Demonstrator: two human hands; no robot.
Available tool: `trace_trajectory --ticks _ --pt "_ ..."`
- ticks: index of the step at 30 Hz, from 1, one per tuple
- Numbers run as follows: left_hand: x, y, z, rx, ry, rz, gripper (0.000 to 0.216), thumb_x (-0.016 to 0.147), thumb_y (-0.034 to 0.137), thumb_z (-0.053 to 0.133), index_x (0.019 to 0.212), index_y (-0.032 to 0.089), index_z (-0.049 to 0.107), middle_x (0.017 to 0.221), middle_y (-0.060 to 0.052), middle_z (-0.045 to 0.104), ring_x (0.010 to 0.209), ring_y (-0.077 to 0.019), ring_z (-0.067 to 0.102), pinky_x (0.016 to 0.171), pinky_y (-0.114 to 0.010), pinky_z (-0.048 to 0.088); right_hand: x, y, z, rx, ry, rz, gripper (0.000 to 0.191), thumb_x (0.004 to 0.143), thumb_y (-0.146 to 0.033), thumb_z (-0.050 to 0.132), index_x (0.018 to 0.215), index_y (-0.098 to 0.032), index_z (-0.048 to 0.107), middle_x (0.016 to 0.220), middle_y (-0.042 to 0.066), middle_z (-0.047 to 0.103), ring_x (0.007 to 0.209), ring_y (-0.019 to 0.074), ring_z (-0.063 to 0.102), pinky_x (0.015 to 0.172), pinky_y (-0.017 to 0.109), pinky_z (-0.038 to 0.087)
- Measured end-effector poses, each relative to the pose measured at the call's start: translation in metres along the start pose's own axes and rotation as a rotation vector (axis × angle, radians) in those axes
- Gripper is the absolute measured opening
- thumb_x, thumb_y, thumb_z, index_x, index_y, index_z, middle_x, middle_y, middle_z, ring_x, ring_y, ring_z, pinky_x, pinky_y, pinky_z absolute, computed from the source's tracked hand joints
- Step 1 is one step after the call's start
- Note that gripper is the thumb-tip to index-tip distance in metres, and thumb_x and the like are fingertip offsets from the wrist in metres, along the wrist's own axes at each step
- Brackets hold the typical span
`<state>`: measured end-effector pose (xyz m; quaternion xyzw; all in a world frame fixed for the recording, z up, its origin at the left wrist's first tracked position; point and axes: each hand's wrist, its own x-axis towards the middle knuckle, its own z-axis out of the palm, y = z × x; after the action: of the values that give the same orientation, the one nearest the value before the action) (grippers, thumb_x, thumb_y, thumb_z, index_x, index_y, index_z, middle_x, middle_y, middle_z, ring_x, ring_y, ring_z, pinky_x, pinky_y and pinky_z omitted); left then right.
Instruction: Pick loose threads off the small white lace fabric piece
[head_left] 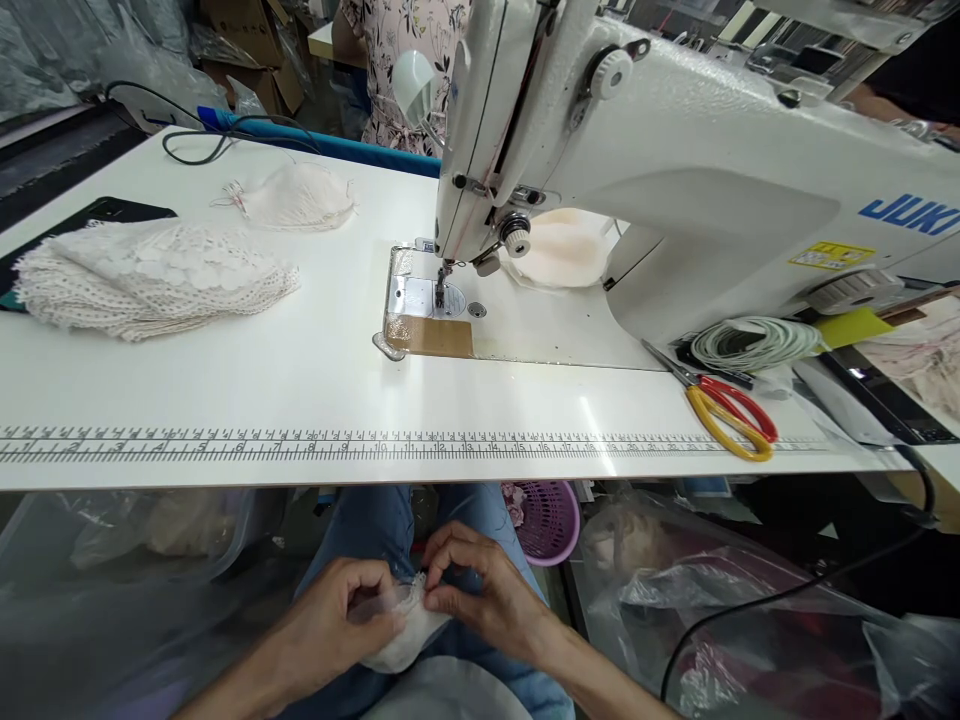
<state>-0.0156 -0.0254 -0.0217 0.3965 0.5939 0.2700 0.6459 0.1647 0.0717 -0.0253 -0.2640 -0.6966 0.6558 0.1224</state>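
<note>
Both of my hands are down in my lap, below the table's front edge, pinching one small white fabric piece (409,625) with a lace edge. My left hand (345,610) grips its left side. My right hand (480,590) pinches its top edge with thumb and fingers. On the white table (315,380) above, a stack of white lace pieces (150,275) lies at the left, and a single lace piece (296,195) lies further back. The white sewing machine (675,160) stands at the right, its needle (441,285) over the metal plate.
Scissors with red and yellow handles (731,410) lie at the table's right, next to a coiled white cord (754,342). A ruler scale runs along the front edge. A purple basket (547,520) and plastic bags sit under the table. Another person in a floral top (405,60) stands behind.
</note>
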Motion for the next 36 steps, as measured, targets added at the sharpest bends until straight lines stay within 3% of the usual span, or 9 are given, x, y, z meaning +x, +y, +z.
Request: trace_trajectory --ticks 5,9,13,19,23,27,36 --pt "-0.001 -0.001 0.001 0.047 0.007 0.012 0.022 0.071 0.032 0.052 0.058 0.020 0.040 0.058 0.006 0.032 0.056 -0.0113 0.028 0.052 -0.025 0.021 0.001 0.002 -0.002 -0.047 -0.023 0.018 0.021 0.079 -0.036 0.068 0.087 -0.018 0.062 0.092 0.004 0.058 0.085 0.0155 0.054 0.073 0.027 0.042" --pt "-0.001 -0.004 0.002 0.086 0.016 0.010 0.021 0.071 0.032 0.051 0.058 0.019 0.042 0.058 0.005 0.034 0.058 -0.0122 0.031 0.053 -0.025 0.022 0.001 0.003 -0.002 -0.046 -0.046 -0.029 0.020 0.080 -0.037 0.068 0.079 -0.017 0.063 0.092 0.005 0.059 0.087 0.0161 0.055 0.074 0.028 0.043" --pt "0.000 0.001 0.001 0.064 0.025 -0.015 0.021 0.070 0.031 0.051 0.057 0.020 0.039 0.057 0.006 0.033 0.056 -0.0113 0.029 0.051 -0.024 0.021 0.000 0.003 0.001 -0.077 0.027 -0.050 0.016 0.082 -0.033 0.065 0.078 -0.018 0.065 0.092 0.005 0.059 0.090 0.0163 0.057 0.077 0.028 0.045" --pt "0.001 0.005 0.002 0.008 0.051 -0.063 0.025 0.068 0.038 0.053 0.056 0.021 0.038 0.054 0.007 0.031 0.053 -0.0104 0.027 0.049 -0.024 0.019 -0.007 -0.002 0.004 -0.371 0.169 -0.214 0.007 0.087 -0.021 0.058 0.083 -0.020 0.063 0.092 0.004 0.059 0.086 0.0165 0.055 0.076 0.031 0.041" --pt "0.001 0.004 0.003 0.002 0.066 -0.046 0.024 0.068 0.035 0.054 0.057 0.020 0.040 0.056 0.006 0.032 0.054 -0.0107 0.029 0.050 -0.024 0.021 -0.013 -0.014 0.005 -0.347 0.077 -0.195 0.008 0.091 -0.014 0.047 0.087 -0.019 0.052 0.092 0.003 0.058 0.086 0.0152 0.052 0.082 0.033 0.038" --pt "0.000 0.007 0.002 -0.007 0.029 0.020 0.024 0.069 0.032 0.055 0.055 0.020 0.039 0.056 0.006 0.032 0.054 -0.0105 0.028 0.050 -0.024 0.020 -0.013 -0.015 0.005 -0.373 0.025 -0.084 0.011 0.094 -0.018 0.039 0.085 -0.019 0.045 0.086 0.002 0.052 0.082 0.0157 0.049 0.082 0.034 0.037" --pt "-0.001 0.003 -0.003 0.026 -0.111 0.063 0.022 0.071 0.030 0.056 0.058 0.019 0.041 0.061 0.005 0.038 0.060 -0.0119 0.035 0.054 -0.023 0.025 -0.009 -0.006 -0.004 -0.260 -0.077 -0.026 0.018 0.096 -0.033 0.038 0.088 -0.020 0.048 0.086 0.002 0.052 0.083 0.0158 0.049 0.082 0.033 0.038"
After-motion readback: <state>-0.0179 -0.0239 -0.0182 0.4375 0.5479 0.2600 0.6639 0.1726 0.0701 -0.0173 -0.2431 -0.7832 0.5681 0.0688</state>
